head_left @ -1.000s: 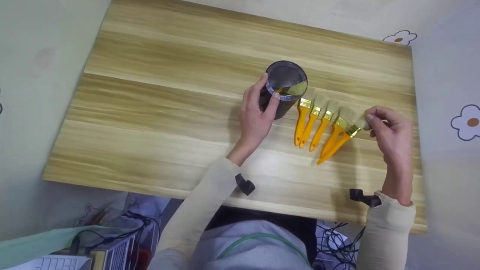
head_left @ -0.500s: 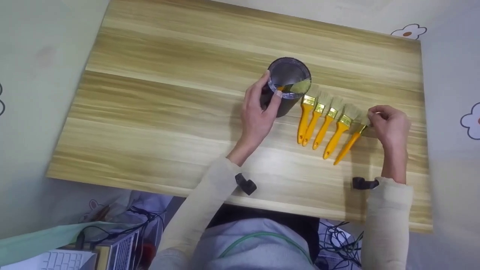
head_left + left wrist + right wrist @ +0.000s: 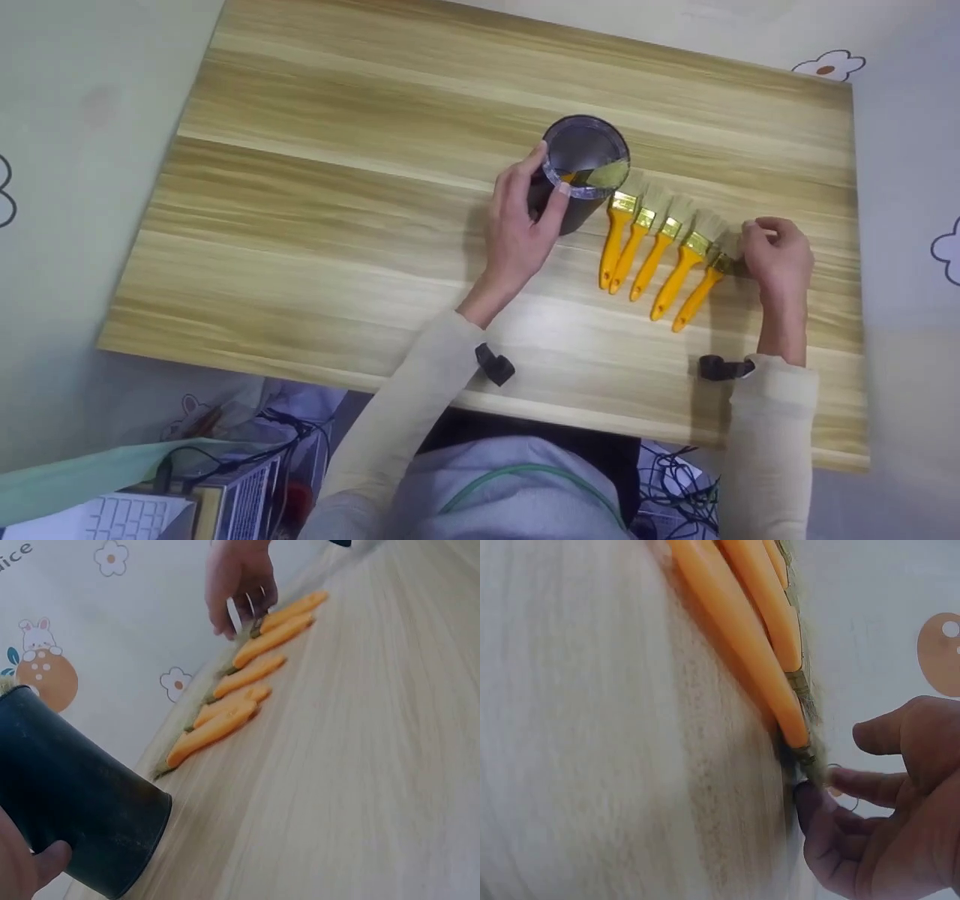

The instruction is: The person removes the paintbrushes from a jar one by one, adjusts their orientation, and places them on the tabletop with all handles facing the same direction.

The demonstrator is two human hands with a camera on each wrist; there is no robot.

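A black cylindrical holder (image 3: 581,169) stands upright on the wooden table (image 3: 337,225); one brush's bristles (image 3: 609,174) show inside its rim. My left hand (image 3: 544,180) grips the holder's near side, thumb on the rim; the left wrist view shows the holder (image 3: 82,817) and my thumb (image 3: 34,866). Right of it, several orange-handled paintbrushes (image 3: 652,251) lie side by side, bristles pointing away. My right hand (image 3: 744,251) pinches the bristle end of the rightmost brush (image 3: 694,296), which lies flat. In the right wrist view my fingertips (image 3: 832,787) close on that brush's head (image 3: 802,754).
The table's near edge (image 3: 525,409) runs just before my body. Below it at lower left sit a keyboard (image 3: 112,517) and tangled cables (image 3: 277,442). A light flower-patterned surface (image 3: 900,225) lies past the right edge, close to my right hand.
My right hand has brought the rightmost brush down and swung its handle in, so it lies parallel beside the others instead of crossing its neighbour. The left hand kept its hold on the holder.
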